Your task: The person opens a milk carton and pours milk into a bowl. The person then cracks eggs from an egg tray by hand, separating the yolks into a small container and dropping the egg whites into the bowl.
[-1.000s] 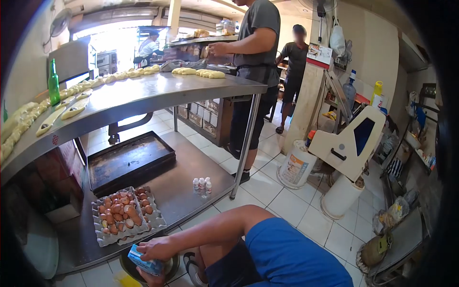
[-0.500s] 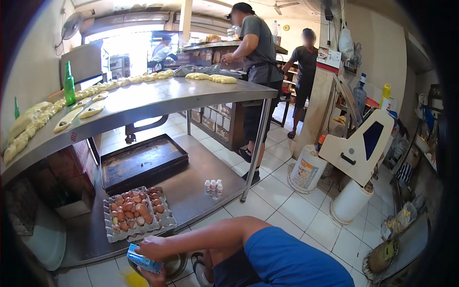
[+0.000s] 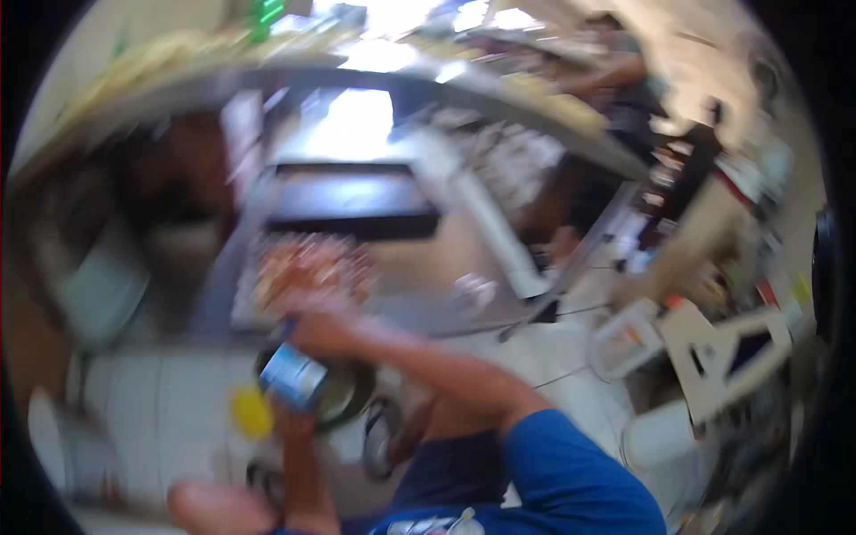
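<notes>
My left hand (image 3: 296, 417) grips a blue-and-white carton (image 3: 294, 376) from below, tilted over the floor area. By the carton's top edge is my right hand (image 3: 323, 328), its fingers smeared by motion; a small dark blue bit shows beside them, and I cannot tell whether they hold it. Partly behind the carton and hands sits a round bowl (image 3: 349, 392) on the floor. To its left lies something yellow (image 3: 251, 411). Just beyond my right hand are brown eggs or shells (image 3: 308, 265) in a grey egg tray (image 3: 242, 299) on the low shelf.
A dark baking tray (image 3: 352, 201) lies behind the eggs. Small white bottles (image 3: 474, 290) stand to the right on the shelf. Overhead, the metal table's edge (image 3: 357, 78) carries dough and a green bottle (image 3: 265, 18). A co-worker (image 3: 624, 80) stands at the far right.
My view has swung downward and left, blurring the scene. More of my left arm shows. My right hand has shifted from on top of the carton to just above its upper edge.
</notes>
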Demonstrator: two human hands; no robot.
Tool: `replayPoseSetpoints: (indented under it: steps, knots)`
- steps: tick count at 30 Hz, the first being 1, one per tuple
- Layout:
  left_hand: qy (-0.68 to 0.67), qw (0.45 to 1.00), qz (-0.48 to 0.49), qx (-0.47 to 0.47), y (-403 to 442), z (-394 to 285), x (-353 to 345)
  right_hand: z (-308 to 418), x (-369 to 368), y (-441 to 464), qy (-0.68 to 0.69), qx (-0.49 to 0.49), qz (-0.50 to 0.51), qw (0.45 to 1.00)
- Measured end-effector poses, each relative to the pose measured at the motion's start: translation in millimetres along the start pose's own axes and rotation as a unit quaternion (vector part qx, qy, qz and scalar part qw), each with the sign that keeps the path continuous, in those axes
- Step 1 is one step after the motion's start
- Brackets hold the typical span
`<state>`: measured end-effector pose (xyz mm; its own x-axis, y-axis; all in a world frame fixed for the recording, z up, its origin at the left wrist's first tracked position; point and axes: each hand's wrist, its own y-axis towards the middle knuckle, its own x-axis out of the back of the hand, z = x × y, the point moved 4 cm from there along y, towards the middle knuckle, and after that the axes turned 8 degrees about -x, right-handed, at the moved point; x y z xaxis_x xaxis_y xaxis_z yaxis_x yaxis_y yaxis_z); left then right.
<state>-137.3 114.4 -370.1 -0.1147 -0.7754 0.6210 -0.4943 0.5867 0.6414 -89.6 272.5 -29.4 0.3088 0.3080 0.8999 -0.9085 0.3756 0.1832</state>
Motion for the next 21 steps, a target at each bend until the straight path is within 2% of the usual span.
replayPoseSetpoints:
  steps: [1, 2, 4, 5, 7, 9, 10, 12, 16, 17, 18, 19, 21]
  knots:
    - [-0.084, 0.996, -0.031, 0.029, 4, -7, 9, -14, -12, 11, 0.021, 0.039, -0.075, 0.996]
    - [-0.239, 0.965, -0.07, 0.083, 17, -15, 13, -20, -6, 20, 0.038, 0.033, -0.082, 0.995]
    - [-0.482, 0.851, -0.142, 0.154, 24, -14, 19, -19, 6, 29, 0.066, 0.048, -0.084, 0.993]
    - [-0.536, 0.811, -0.159, 0.174, 23, -12, 23, -20, 5, 39, 0.07, 0.052, -0.084, 0.993]
    - [-0.515, 0.823, -0.145, 0.192, 19, 12, 8, -24, -2, 57, 0.046, 0.051, -0.077, 0.995]
    - [-0.7, 0.644, -0.142, 0.274, 24, 0, 11, -34, -15, 69, -0.023, 0.02, -0.065, 0.997]
    - [-0.776, 0.534, -0.134, 0.308, 28, -6, 13, -39, -23, 77, -0.059, 0.002, -0.058, 0.997]
    - [-0.835, 0.413, -0.128, 0.34, 23, -4, 7, -32, -32, 79, -0.093, -0.015, -0.046, 0.994]
    - [-0.808, 0.485, -0.17, 0.288, 21, 10, 6, 6, -21, 55, 0.11, 0.051, -0.144, 0.982]
    - [-0.803, 0.494, -0.178, 0.282, 22, 10, 8, 16, -21, 42, 0.191, 0.046, -0.099, 0.976]
    - [-0.818, 0.453, -0.183, 0.305, 29, 2, 20, 27, -20, 23, 0.27, 0.037, -0.052, 0.961]
    - [-0.83, 0.411, -0.186, 0.327, 40, -10, 36, 41, -19, 6, 0.291, 0.034, -0.024, 0.956]
    - [-0.848, 0.325, -0.188, 0.373, 54, -24, 52, 62, -21, -19, 0.311, 0.086, 0.018, 0.946]
